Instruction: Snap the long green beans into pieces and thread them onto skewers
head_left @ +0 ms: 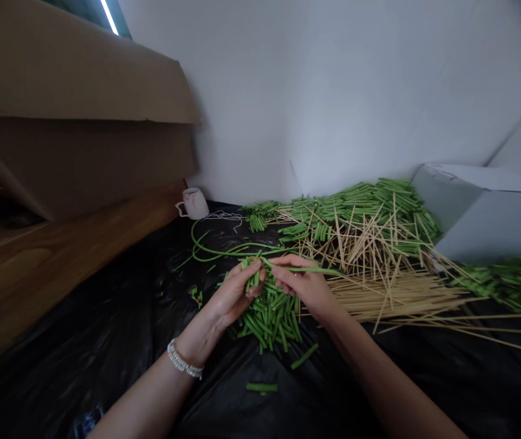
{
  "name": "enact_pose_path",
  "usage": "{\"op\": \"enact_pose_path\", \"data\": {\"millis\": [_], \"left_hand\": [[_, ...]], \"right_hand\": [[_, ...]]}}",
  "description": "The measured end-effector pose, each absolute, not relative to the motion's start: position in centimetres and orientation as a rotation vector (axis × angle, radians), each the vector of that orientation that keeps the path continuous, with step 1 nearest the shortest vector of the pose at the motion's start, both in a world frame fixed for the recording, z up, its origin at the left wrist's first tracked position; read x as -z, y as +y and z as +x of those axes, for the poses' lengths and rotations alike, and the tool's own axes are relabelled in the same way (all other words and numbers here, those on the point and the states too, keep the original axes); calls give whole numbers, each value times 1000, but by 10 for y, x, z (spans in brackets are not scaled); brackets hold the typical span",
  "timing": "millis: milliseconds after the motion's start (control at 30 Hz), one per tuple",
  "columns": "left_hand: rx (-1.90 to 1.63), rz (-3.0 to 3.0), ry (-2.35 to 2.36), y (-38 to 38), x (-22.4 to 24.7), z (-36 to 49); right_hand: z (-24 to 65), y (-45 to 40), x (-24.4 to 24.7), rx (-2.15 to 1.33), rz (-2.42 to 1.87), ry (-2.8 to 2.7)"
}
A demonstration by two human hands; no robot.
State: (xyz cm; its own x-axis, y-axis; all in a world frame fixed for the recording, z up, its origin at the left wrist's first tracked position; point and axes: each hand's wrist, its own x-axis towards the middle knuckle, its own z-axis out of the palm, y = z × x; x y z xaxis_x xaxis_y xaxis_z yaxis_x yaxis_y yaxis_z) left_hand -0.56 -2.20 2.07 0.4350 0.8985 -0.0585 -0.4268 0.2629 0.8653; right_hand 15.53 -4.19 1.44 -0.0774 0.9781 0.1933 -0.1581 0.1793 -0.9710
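My left hand [241, 286] is closed around several short cut green stem pieces [252, 281]. Close on its right, my right hand [301, 279] pinches a long thin green stem [319, 269], whose one end reaches the left fingertips while the other points right. Beneath both hands lies a loose heap of short green stem pieces [272, 323]. A few pieces have strayed toward me, among them a single short stem piece [262, 387]. Longer green stems [210, 249] curve across the black plastic sheet [141, 323] beyond my left hand.
Thin wooden sticks [398, 296] lie right of my hands, with skewered green stems [370, 207] piled behind them. More green stems [517, 283] lie far right, near a white box [493, 207]. A mug [194, 203] and white string [226, 216] sit by the wall, beside a large cardboard box [82, 91].
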Motion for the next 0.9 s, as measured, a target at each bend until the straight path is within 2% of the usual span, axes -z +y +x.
{"op": "enact_pose_path", "data": {"millis": [367,667,900], "left_hand": [[-1139,815,736,-18,-20,-5],[-782,935,708,-28,-18,-2],[-624,1013,669,-31,-23,-10]], "right_hand": [[160,-42,-16,-1332,-863,-1190],[158,-40,-15,-1345,-906,-1288],[164,-35,-13,-1352,-843,-1019]]}}
